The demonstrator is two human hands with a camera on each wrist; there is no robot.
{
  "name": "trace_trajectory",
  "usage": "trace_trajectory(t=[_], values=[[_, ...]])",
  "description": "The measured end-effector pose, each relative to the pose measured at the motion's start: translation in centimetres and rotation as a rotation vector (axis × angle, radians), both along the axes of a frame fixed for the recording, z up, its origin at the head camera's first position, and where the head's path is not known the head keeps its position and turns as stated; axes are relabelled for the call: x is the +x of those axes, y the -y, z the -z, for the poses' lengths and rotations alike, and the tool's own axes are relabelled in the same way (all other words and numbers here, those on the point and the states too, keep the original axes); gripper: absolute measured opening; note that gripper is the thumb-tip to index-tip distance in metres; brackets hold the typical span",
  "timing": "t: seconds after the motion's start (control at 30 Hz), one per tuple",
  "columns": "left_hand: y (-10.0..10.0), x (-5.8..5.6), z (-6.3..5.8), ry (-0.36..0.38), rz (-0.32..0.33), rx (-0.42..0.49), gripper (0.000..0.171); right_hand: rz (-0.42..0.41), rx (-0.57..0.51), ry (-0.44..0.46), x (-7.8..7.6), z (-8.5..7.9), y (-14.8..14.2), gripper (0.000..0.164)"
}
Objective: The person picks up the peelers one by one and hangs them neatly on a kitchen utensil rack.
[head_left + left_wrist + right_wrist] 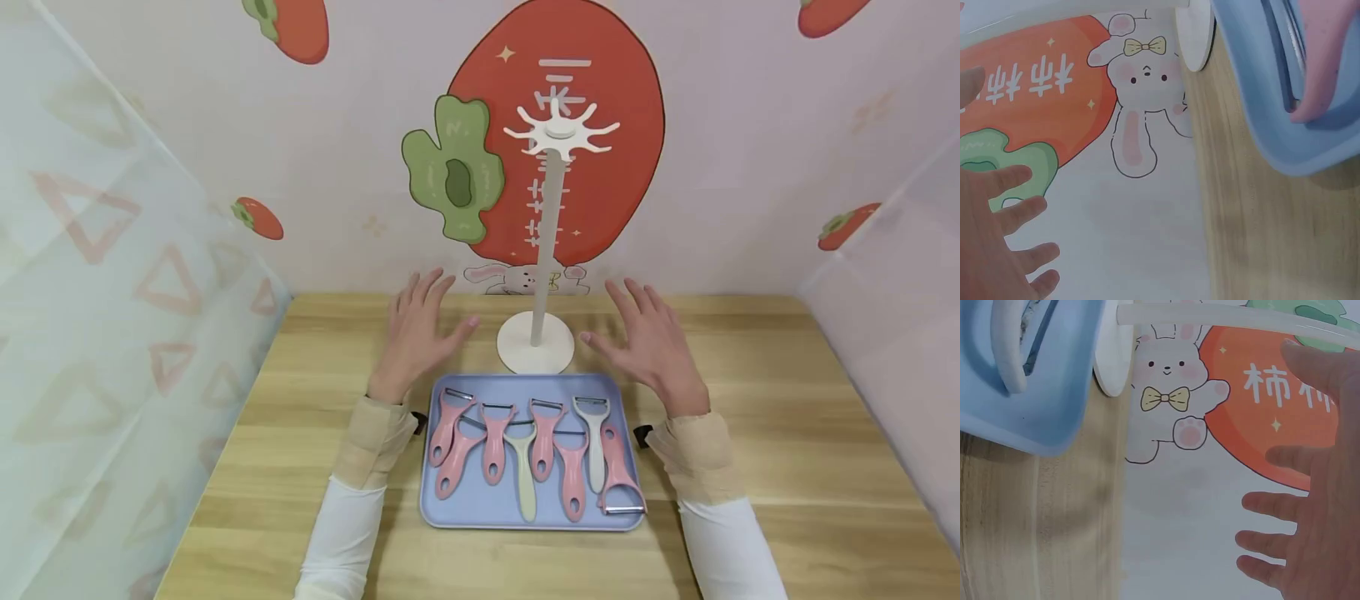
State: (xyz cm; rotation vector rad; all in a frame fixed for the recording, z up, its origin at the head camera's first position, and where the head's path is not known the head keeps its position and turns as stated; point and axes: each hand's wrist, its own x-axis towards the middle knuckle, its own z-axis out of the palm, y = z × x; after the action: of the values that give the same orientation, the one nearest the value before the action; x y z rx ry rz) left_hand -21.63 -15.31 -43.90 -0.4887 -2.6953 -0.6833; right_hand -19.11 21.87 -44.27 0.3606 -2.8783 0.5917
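Note:
My left hand (417,332) is spread to the left of a white stand (549,242), and my right hand (651,342) is spread to its right. Neither hand touches it or holds anything. The stand has a round base (517,343) and a top ring of curved hooks (560,132) with nothing hung on them. In front of it lies a blue tray (487,523) of several Y-shaped peelers. Most are pink, like the pink peeler (573,483); a pale green peeler (527,483) and a white peeler (596,450) lie among them. At the tray's right, one pink peeler (617,467) points its blade towards me.
A wooden table (787,467) carries the tray and stand. Behind it rises a wall (337,150) printed with persimmons and a rabbit. Translucent sheeting (112,333) closes off the left side, and a pale panel (900,317) the right.

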Motion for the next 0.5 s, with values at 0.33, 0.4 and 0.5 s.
trace_trajectory(t=[0.33, 0.4, 0.5], values=[[-0.8, -1.0, 0.1, 0.122, 0.301, 0.427, 0.052, -0.053, -0.045, -0.012, 1.3, -0.5, 0.1, 0.090], [-1.7, -1.5, -0.5, 0.185, 0.366, 0.489, 0.050, -0.064, -0.050, -0.001, 1.6, -0.6, 0.1, 0.086], [-3.4, -2.3, -1.6, 0.264, 0.450, 0.553, 0.049, -0.065, -0.072, 0.011, 2.2, -1.0, -0.2, 0.080]])
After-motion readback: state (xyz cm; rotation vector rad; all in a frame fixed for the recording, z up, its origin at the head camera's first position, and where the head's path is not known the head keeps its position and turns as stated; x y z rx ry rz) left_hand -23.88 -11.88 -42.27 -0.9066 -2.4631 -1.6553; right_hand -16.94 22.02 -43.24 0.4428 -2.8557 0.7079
